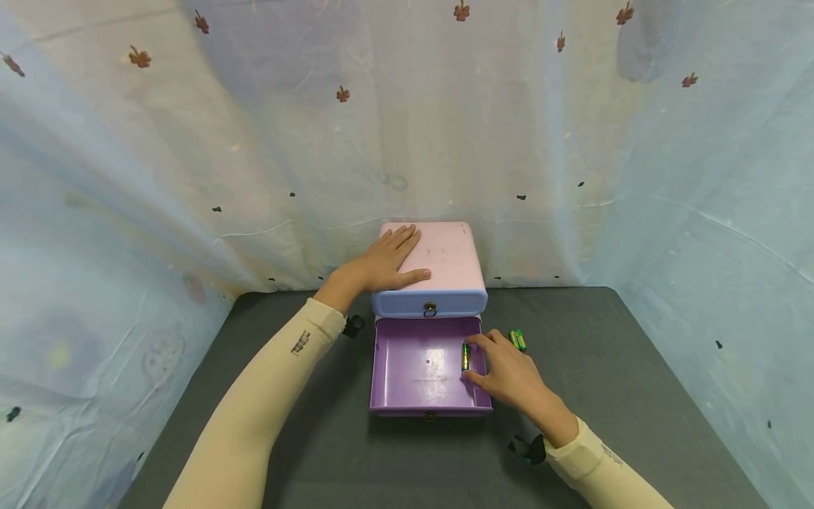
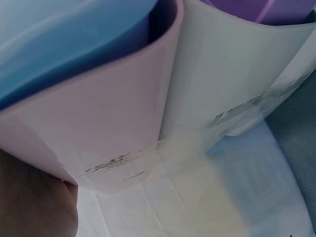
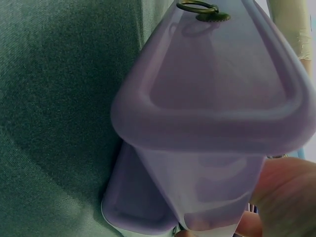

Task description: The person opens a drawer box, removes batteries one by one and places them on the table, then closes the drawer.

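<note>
A small drawer cabinet with a pink top (image 1: 445,247) stands against the curtain at the back of the table. My left hand (image 1: 388,263) rests on that top with straight fingers, the thumb spread toward the front. Below the shut blue drawer (image 1: 400,304), a purple drawer (image 1: 400,367) is pulled out. Over its right side is my right hand (image 1: 511,371), thumb and forefinger at the two ends of a green and gold battery (image 1: 466,357), pinching it inside the drawer. In the right wrist view the purple drawer's front (image 3: 212,74) hides the battery.
More green batteries (image 1: 517,340) lie on the dark tabletop (image 1: 572,367), right of the cabinet. Another drawer front (image 3: 138,192) shows below the purple one. Ring pulls (image 3: 197,7) stick out from the fronts. A patterned curtain (image 1: 413,141) surrounds the table.
</note>
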Demonstrator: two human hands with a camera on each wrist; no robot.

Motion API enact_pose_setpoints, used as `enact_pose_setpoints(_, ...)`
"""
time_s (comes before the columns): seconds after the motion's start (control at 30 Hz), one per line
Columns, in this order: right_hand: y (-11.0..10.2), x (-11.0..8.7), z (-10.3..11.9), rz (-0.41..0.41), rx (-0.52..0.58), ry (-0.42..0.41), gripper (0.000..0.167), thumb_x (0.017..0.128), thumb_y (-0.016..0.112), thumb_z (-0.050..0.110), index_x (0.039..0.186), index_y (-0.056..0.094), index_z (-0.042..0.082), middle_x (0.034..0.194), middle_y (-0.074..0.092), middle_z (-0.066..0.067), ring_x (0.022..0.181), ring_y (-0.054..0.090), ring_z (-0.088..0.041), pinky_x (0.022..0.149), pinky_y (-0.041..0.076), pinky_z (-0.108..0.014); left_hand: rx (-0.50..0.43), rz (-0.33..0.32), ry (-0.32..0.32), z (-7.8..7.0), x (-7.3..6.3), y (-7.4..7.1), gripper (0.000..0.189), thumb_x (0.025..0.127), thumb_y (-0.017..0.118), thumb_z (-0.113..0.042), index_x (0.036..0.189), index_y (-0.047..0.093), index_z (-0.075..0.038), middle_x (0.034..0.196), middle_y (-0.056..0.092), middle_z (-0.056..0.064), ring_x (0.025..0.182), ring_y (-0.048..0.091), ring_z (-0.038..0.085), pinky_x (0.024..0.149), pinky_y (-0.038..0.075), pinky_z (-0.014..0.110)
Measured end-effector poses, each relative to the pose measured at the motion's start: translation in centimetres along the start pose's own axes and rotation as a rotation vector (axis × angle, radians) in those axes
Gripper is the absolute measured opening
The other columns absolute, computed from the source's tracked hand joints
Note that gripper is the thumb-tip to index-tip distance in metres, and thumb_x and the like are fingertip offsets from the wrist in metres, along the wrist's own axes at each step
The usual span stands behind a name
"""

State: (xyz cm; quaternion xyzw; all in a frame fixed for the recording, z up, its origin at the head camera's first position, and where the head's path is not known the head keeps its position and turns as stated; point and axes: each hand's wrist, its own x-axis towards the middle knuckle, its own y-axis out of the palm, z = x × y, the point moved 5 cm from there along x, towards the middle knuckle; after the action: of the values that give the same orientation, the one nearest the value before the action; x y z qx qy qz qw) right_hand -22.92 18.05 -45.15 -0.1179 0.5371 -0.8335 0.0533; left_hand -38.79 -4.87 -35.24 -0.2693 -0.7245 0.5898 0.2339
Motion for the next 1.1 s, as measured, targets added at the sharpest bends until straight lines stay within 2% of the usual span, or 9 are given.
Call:
enact_pose_setpoints(0.33, 0.3, 0.3, 0.1, 0.025, -0.018, 0.036, 0.058, 0.085, 0.093, 0.035, 0.135, 0.071, 0.017, 0.113, 0.063, -0.005, 0.09, 0.057, -0.018, 0.062, 0.054, -0.041, -0.019, -0.003, 0.002, -0.1, -0.1, -0.1, 0.098, 0.108, 0.044, -0.068, 0.173, 0.003, -0.007, 0.181, -0.002, 0.011, 0.167, -0.006, 0.025, 0.135, -0.007, 0.041)
enact_pose_setpoints(0.57, 0.5, 0.6, 0.1, 0.031, -0.044, 0.056, 0.058, 0.085, 0.093, 0.035, 0.135, 0.071, 0.017, 0.112, 0.062, -0.006, 0.089, 0.056, -0.018, 0.061, 0.051, -0.038, -0.024, 0.004, 0.006, 0.1, -0.1, -0.1, 0.099, 0.107, 0.046, -0.067, 0.173, 0.002, -0.008, 0.181, -0.003, 0.011, 0.167, -0.007, 0.025, 0.134, -0.008, 0.041)
enact_pose_setpoints(0.8, 0.6, 0.8, 0.1, 0.026, -0.045, 0.049, 0.056, 0.084, 0.094, 0.035, 0.131, 0.072, 0.016, 0.107, 0.061, -0.005, 0.086, 0.054, -0.018, 0.059, 0.047, -0.035, -0.015, 0.032, -0.009, 0.9, 0.7, 0.5, 0.101, 0.106, 0.043, -0.073, 0.173, -0.005, -0.014, 0.181, -0.009, 0.005, 0.166, -0.014, 0.018, 0.132, -0.015, 0.035)
enact_pose_setpoints(1.1, 0.6, 0.7, 0.2, 0.016, -0.048, 0.029, 0.055, 0.083, 0.094, 0.035, 0.13, 0.072, 0.016, 0.105, 0.059, -0.004, 0.088, 0.055, -0.018, 0.058, 0.049, -0.036, -0.01, 0.043, -0.019, 1.2, 0.9, 0.8, 0.103, 0.104, 0.041, -0.076, 0.173, -0.007, -0.016, 0.18, -0.011, 0.003, 0.165, -0.016, 0.016, 0.131, -0.016, 0.033)
